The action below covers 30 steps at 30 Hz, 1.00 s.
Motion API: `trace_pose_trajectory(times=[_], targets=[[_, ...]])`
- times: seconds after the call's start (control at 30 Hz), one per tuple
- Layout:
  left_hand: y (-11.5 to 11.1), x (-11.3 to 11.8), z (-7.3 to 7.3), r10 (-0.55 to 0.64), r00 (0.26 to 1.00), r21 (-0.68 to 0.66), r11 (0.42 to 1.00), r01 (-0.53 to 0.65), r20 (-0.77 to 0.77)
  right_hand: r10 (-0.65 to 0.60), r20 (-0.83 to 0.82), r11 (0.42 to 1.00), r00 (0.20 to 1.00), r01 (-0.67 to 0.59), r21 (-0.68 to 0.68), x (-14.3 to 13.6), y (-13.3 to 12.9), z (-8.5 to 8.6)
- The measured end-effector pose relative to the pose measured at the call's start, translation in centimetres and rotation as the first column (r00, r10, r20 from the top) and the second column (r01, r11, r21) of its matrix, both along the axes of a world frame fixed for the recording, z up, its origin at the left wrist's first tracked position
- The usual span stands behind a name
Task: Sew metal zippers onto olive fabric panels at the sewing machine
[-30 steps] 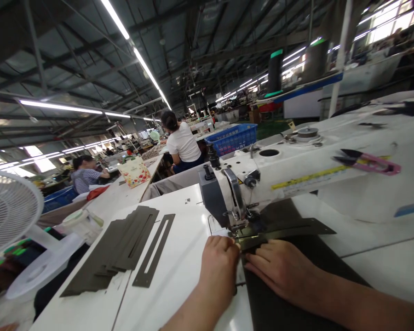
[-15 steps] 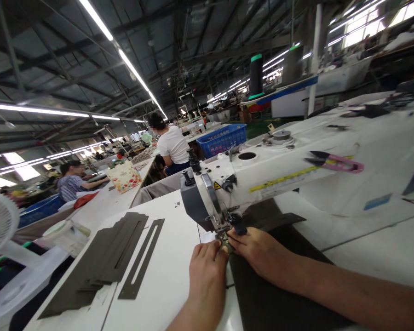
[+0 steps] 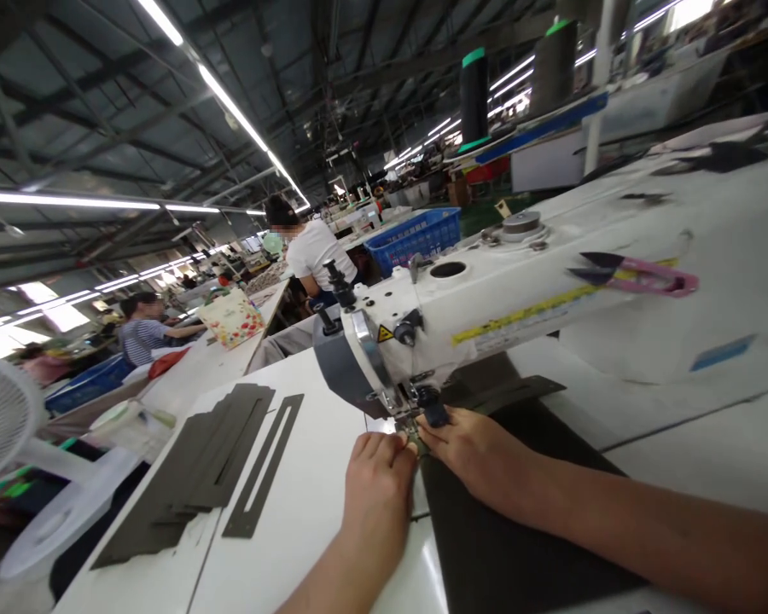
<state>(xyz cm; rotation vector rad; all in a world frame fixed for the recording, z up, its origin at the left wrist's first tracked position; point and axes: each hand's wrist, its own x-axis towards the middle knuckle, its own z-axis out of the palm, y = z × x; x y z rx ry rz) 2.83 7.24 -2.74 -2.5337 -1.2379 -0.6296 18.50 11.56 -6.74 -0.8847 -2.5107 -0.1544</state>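
Note:
A white sewing machine (image 3: 518,298) stands before me, its presser foot low over the bed. Right under the needle area, a dark olive-grey fabric piece (image 3: 499,546) runs back toward me and to the right, partly beneath my forearm. My left hand (image 3: 379,486) has its fingers bunched at the fabric's edge, just left of the presser foot. Close by on the right, my right hand (image 3: 480,448) pinches the same edge, fingertips near the foot. Both sets of fingertips nearly meet; the exact grip and the stitch line are too small to make out.
Left on the white table lie a stack of dark cut pieces (image 3: 192,473) and a single slotted strip (image 3: 265,465). Pink-handled thread snips (image 3: 646,275) rest on the machine arm. A white fan (image 3: 6,418) stands at far left. Two people sit at tables beyond, near a blue basket (image 3: 416,239).
The camera view has tilted and shifted slightly. Both hands stay at the presser foot with the fabric, with little visible movement against the machine.

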Motion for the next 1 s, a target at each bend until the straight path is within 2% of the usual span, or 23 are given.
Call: trace_pose_trajectory(times=[0.13, 0.43, 0.6, 0.8, 1.0], targets=[[0.3, 0.1, -0.5, 0.034, 0.999, 0.042, 0.999, -0.034, 0.009, 0.024, -0.040, 0.999, 0.999, -0.025, -0.026, 0.3, 0.3, 0.6], [0.9, -0.1, -1.0, 0.076, 0.996, 0.032, 0.996, -0.078, 0.035, 0.043, -0.067, 0.994, 0.997, -0.049, -0.094, 0.9, -0.1, 2.8], [0.9, -0.2, -1.0, 0.066, 0.997, 0.040, 0.997, -0.068, 0.039, 0.048, -0.087, 0.990, 0.995, -0.059, -0.126, 1.0, -0.2, 3.0], [1.1, -0.3, -1.3, 0.038, 0.996, 0.049, 0.998, -0.042, 0.082, 0.098, -0.206, 0.987, 0.974, -0.122, -0.105, 1.4, -0.3, 2.9], [1.4, -0.3, -1.4, 0.032, 0.996, 0.078, 0.996, -0.039, 0.084, 0.086, -0.162, 0.985, 0.983, -0.108, -0.135, 1.2, -0.1, 3.3]])
